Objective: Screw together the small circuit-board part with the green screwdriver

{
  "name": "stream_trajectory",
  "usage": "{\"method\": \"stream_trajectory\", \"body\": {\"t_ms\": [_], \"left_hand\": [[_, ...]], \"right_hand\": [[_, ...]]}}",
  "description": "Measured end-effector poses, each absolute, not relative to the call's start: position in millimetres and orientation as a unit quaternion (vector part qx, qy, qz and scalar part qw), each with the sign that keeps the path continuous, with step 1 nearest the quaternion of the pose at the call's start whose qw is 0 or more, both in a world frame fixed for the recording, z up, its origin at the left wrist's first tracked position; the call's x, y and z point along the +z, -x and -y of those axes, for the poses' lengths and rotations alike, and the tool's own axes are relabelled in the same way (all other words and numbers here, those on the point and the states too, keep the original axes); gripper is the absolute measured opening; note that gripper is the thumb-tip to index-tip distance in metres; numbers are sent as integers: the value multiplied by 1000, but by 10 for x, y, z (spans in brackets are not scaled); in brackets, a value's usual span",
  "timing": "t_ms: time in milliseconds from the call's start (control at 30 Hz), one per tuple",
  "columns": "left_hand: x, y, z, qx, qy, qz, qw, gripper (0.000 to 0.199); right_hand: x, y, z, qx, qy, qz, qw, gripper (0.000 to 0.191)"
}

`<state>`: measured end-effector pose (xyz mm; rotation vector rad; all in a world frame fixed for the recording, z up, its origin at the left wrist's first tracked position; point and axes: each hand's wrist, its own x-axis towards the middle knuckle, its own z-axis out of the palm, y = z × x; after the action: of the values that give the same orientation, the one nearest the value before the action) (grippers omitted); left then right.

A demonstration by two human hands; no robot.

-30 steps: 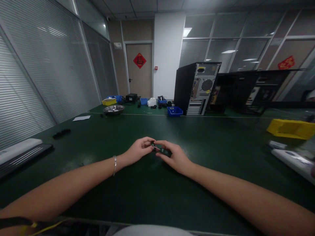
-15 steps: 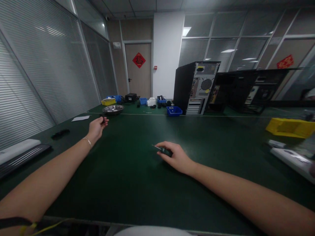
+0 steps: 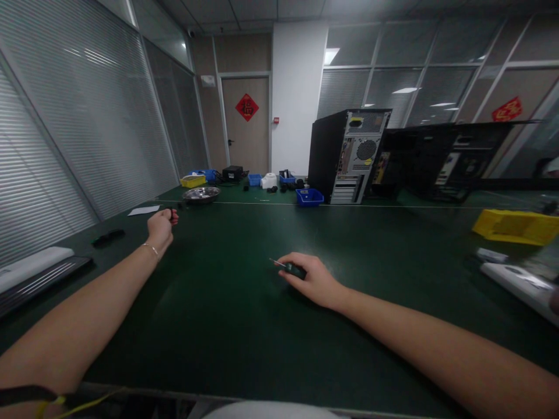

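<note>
My right hand [image 3: 309, 276] rests on the green table [image 3: 227, 314], closed round the dark green handle of a small screwdriver [image 3: 295, 270]. Its thin metal shaft points to the left, past my fingertips. Farther off on the left, my left hand [image 3: 161, 228] is raised a little with its fingers curled closed. A dark bit shows at those fingers, too small to name. Just beyond them lies a small black piece [image 3: 179, 205] on the table, in front of a shiny metal bowl [image 3: 201, 195].
Computer towers [image 3: 349, 157] stand at the back right, near a blue bin [image 3: 309, 196]. On the right are a yellow bin [image 3: 515, 227] and a white device [image 3: 519, 285]. At left lie a white sheet [image 3: 144, 210], a black object [image 3: 109, 237] and a keyboard-like slab [image 3: 43, 282].
My left hand has drawn back to the left, away from the bowl, and a small black piece now shows on the table where its fingers were. My right hand and the screwdriver stay put.
</note>
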<state>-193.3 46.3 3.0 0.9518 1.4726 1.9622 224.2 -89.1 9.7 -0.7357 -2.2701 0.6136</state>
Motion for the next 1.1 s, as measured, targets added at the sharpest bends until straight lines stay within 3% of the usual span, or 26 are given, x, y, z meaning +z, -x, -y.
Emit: {"method": "stream_trajectory", "body": {"t_ms": [100,300,700,900,1100], "left_hand": [[15,1783,-437,707,-383,-521,284,11],[-114,1345,-397,630,-488,-492,351,23],[-94,1111,-268,556,-587,-472,351,30],[-44,458,188,394,-686,-416,448,40],[20,140,585,295,-809,-383,333,31]], "right_hand": [[111,-2237,899,240,285,868,328,21],[116,-2226,897,238,289,869,322,20],[82,-2228,871,226,289,871,325,19],[71,-2229,826,219,325,854,343,28],[55,-2239,812,210,328,850,354,35]]}}
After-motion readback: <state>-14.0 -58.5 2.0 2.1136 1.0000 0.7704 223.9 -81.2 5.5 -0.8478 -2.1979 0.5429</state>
